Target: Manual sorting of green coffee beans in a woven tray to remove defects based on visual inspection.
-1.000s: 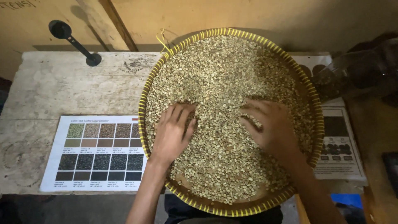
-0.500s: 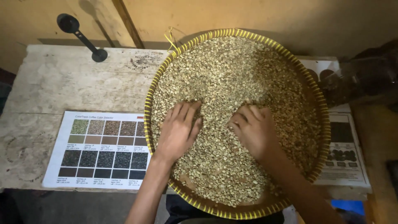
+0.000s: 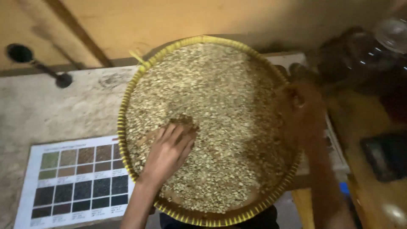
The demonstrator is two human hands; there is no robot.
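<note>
Head view, blurred by motion: a round woven bamboo tray with yellow-wrapped rim (image 3: pixel 127 159) filling the middle, heaped with pale green unroasted coffee beans (image 3: pixel 212 93). Left hand (image 3: pixel 167 150) flat on the beans at about 8 o'clock of the tray, palm down, fingers spread slightly and pointing toward 1 o'clock, pinching nothing visible. Right hand (image 3: pixel 303 108) raised over the rim at 3 o'clock, smeared by movement (curled or flat cannot be told, nor whether any bean sits inside). Bulk of the beans up at 12 o'clock from the left hand, along its fingers' line; left hand clearly the nearer to them, right hand at the edge. Printed chart of colour squares (image 3: pixel 76 180) at 8 o'clock outside the tray on the worn pale tabletop (image 3: pixel 55 114); black long-handled scoop (image 3: pixel 38 65) at 10 o'clock; clear glass jar (image 3: pixel 373 51) at 2 o'clock.
</note>
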